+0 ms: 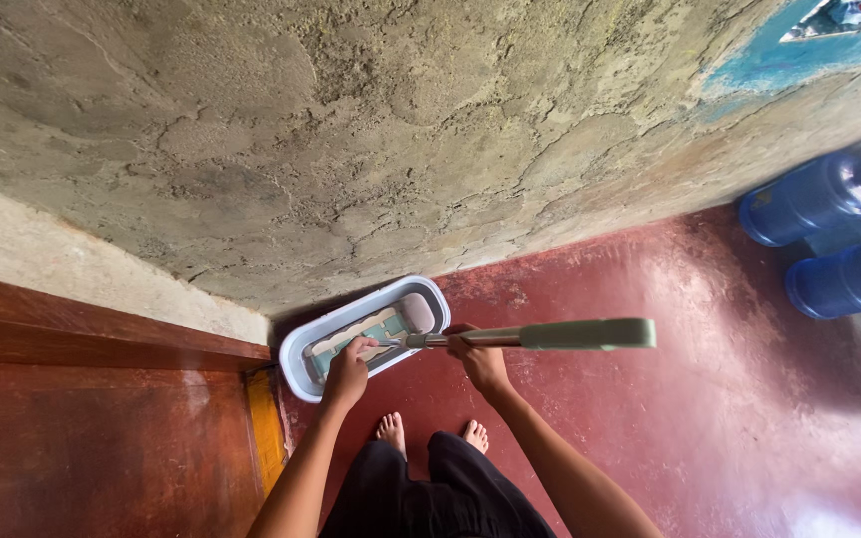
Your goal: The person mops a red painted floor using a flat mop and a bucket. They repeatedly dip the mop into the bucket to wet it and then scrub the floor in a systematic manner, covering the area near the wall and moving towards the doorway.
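- Left hand: fingers curled and closed on the lower end of the mop handle, right over the bucket rim
- Right hand: clamped round the same handle a little higher up; the two hands sit near each other, apart, both gripping
- Mop handle: metal shaft with a pale green grip sleeve at the upper end, lying roughly level across the view and pointing right
- Mop head: flat, teal and cream, lying inside the bucket; partly hidden by the left hand
- Bucket: long, narrow, grey-white with rounded ends, on the red floor, one long side close against the base of the wall
- Wall: rough cracked concrete, directly behind the bucket; blue paint patch at upper right
- Wooden step: dark red-brown, left of the bucket, with a yellowish edge just beside the bucket's near end
- Bare feet: on the floor below the bucket, dark trouser legs beneath
- Two blue water jugs: lying at the far right by the wall, well apart from the bucket
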